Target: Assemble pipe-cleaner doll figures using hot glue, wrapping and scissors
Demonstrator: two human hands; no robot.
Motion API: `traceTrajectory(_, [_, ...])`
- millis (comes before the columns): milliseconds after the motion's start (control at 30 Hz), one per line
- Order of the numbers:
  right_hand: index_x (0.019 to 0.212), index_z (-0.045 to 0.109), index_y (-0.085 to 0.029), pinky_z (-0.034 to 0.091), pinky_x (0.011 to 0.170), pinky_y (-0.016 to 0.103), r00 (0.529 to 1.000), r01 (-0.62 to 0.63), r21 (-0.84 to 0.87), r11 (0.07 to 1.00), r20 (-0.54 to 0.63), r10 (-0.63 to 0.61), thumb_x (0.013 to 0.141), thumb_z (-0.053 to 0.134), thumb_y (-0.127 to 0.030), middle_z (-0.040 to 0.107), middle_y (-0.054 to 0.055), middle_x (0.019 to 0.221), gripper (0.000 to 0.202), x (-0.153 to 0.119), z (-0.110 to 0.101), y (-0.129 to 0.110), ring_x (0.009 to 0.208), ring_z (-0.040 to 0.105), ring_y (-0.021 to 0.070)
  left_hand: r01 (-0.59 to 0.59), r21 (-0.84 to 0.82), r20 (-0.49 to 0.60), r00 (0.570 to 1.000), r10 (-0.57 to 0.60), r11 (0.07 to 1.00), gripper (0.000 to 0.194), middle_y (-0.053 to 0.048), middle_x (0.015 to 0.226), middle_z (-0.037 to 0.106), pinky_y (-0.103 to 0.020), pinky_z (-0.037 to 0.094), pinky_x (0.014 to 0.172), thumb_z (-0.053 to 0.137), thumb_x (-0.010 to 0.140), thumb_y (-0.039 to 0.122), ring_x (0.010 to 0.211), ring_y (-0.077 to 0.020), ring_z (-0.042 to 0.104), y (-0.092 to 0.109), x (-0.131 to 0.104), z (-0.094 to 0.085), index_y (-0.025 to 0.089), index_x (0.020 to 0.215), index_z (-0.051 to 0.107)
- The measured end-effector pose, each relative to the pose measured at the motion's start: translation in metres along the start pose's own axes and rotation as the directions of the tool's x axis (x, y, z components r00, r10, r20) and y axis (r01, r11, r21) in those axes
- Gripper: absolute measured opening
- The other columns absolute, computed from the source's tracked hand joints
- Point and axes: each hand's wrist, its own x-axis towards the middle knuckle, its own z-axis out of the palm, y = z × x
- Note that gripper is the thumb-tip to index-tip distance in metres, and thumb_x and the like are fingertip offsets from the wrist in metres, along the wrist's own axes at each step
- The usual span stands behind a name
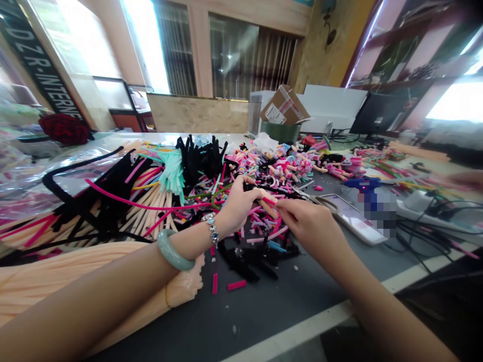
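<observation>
My left hand (239,206), with a bead bracelet and a green bangle at the wrist, pinches a small peach-coloured fuzzy piece with some black at its top, like a part-made pipe-cleaner doll (267,197). Closed at its lower end are the fingertips of my right hand (315,226), where a short pink pipe-cleaner piece (269,201) lies against the peach. Fingers partly cover both. Beneath my hands spreads a heap of short cut pink and purple pipe-cleaner pieces (260,221). Black pieces (247,261) lie just in front of them.
Peach pipe-cleaner bundles (113,261) fill the left front, near black stems (56,186). Finished-looking small dolls (279,163) pile up behind. To the right are a blue glue gun (364,185), a phone (358,221), scissors (317,199) and cables (415,246). Another person's hand (462,178) shows far right.
</observation>
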Motion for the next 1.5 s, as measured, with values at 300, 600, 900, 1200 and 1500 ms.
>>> traceTrajectory(300, [0.085, 0.067, -0.015, 0.031, 0.050, 0.027, 1.000, -0.006, -0.036, 0.999, -0.028, 0.005, 0.098, 0.036, -0.035, 0.067, 0.004, 0.064, 0.039, 0.0006, 0.0011, 0.0009, 0.054, 0.061, 0.0162, -0.005, -0.018, 0.037, 0.999, 0.006, 1.000, 0.037, 0.005, 0.061, 0.062, -0.025, 0.047, 0.058, 0.058, 0.064, 0.006, 0.051, -0.0154, 0.065, 0.0010, -0.0013, 0.0001, 0.019, 0.090, 0.036])
traceTrajectory(600, [0.096, 0.071, -0.019, 0.034, 0.052, 0.027, 1.000, 0.015, -0.023, 1.000, -0.019, -0.015, 0.099, 0.031, -0.037, 0.068, 0.006, 0.068, 0.044, 0.0029, -0.0013, 0.0009, 0.060, 0.064, 0.0178, 0.008, 0.017, -0.001, 1.000, -0.008, 1.000, 0.035, 0.004, 0.062, 0.059, -0.022, 0.043, 0.054, 0.057, 0.063, 0.006, 0.053, -0.0123, 0.060, 0.0025, -0.0016, 0.0008, 0.020, 0.088, 0.037])
traceTrajectory(900, [0.105, 0.072, -0.024, 0.037, 0.057, 0.026, 0.995, -0.078, 0.041, 0.996, 0.070, 0.075, 0.095, 0.045, -0.033, 0.071, 0.005, 0.077, 0.030, 0.0017, -0.0021, 0.0028, 0.067, 0.065, 0.0172, 0.043, -0.005, -0.033, 0.998, -0.044, 0.999, 0.036, 0.004, 0.066, 0.055, -0.021, 0.042, 0.054, 0.056, 0.062, 0.004, 0.059, -0.0123, 0.059, 0.0041, -0.0013, 0.0019, 0.020, 0.088, 0.037])
traceTrajectory(1200, [0.107, 0.071, -0.026, 0.034, 0.055, 0.025, 0.984, -0.130, 0.048, 0.990, 0.127, 0.123, 0.093, 0.048, -0.032, 0.071, 0.002, 0.075, 0.028, 0.0048, -0.0042, 0.0007, 0.062, 0.062, 0.0149, 0.058, -0.030, -0.018, 0.998, -0.059, 0.998, 0.036, 0.003, 0.067, 0.057, -0.023, 0.046, 0.057, 0.057, 0.063, 0.003, 0.059, -0.0126, 0.060, 0.0059, -0.0027, 0.0026, 0.020, 0.088, 0.038])
traceTrajectory(1500, [0.104, 0.072, -0.025, 0.032, 0.055, 0.026, 0.993, -0.078, 0.004, 0.997, 0.088, 0.077, 0.096, 0.041, -0.039, 0.070, 0.003, 0.071, 0.035, 0.0029, -0.0050, 0.0036, 0.060, 0.060, 0.0153, 0.066, -0.012, -0.015, 0.998, -0.066, 0.998, 0.036, 0.004, 0.066, 0.056, -0.022, 0.045, 0.055, 0.056, 0.063, 0.003, 0.057, -0.0119, 0.060, 0.0072, -0.0035, 0.0028, 0.020, 0.089, 0.038])
